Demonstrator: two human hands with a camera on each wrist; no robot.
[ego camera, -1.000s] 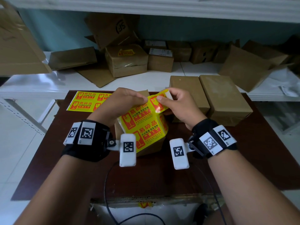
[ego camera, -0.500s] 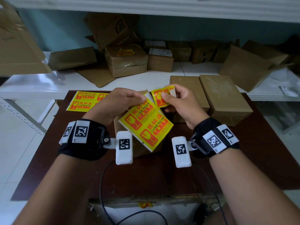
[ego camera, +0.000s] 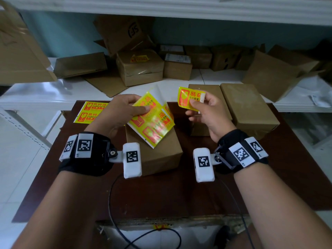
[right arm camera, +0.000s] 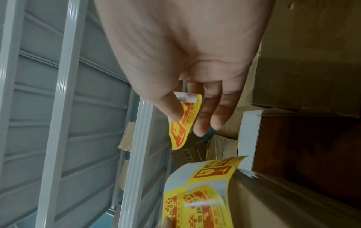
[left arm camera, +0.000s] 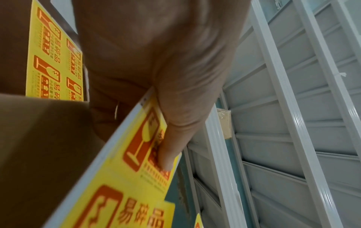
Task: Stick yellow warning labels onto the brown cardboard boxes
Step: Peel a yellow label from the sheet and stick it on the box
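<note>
On the brown table [ego camera: 179,194], a cardboard box [ego camera: 161,150] stands near the middle. Above it your left hand [ego camera: 122,112] pinches the label sheet [ego camera: 152,123]. Your right hand [ego camera: 208,112] pinches one peeled yellow label [ego camera: 188,99], printed "易碎品", above the far edge, apart from the sheet.

I see one peeled yellow label [ego camera: 190,101] held up, apart from its curled sheet [ego camera: 152,121]. That sheet hangs over a plain brown box [ego camera: 158,153] on the table.
</note>
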